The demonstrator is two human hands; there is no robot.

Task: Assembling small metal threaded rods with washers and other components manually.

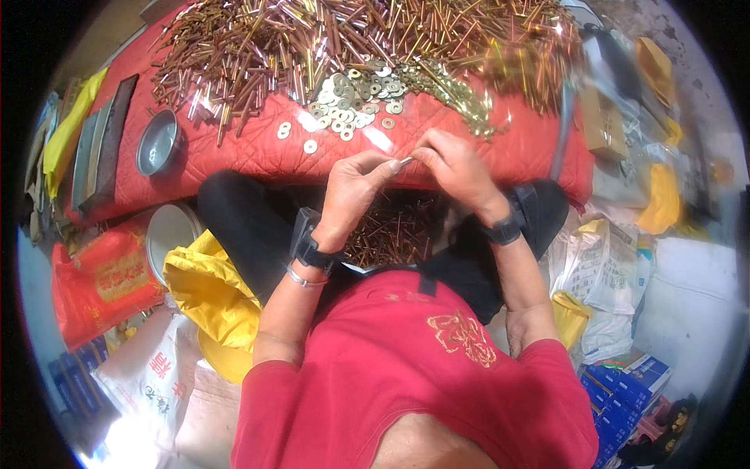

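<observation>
My left hand (353,190) and my right hand (459,168) meet over the near edge of a red quilted cover. Both are closed, thumbs and fingertips pinching a small metal piece (405,161) between them; its exact kind is too small to make out. Just beyond my hands lies a heap of flat round washers (344,102), a few of them scattered loose. Behind it spreads a big pile of long copper- and brass-coloured metal rods (258,47), bolt-like in shape. Shiny small golden parts (469,109) lie to the right of the washers.
More rods (394,230) lie in a dark heap between my legs. A grey metal bowl (158,142) rests on the cover's left side. Around me are a red sack (105,281), yellow cloth (215,281), white bags (601,262) and blue boxes (621,399); a brown carton (601,125) stands right.
</observation>
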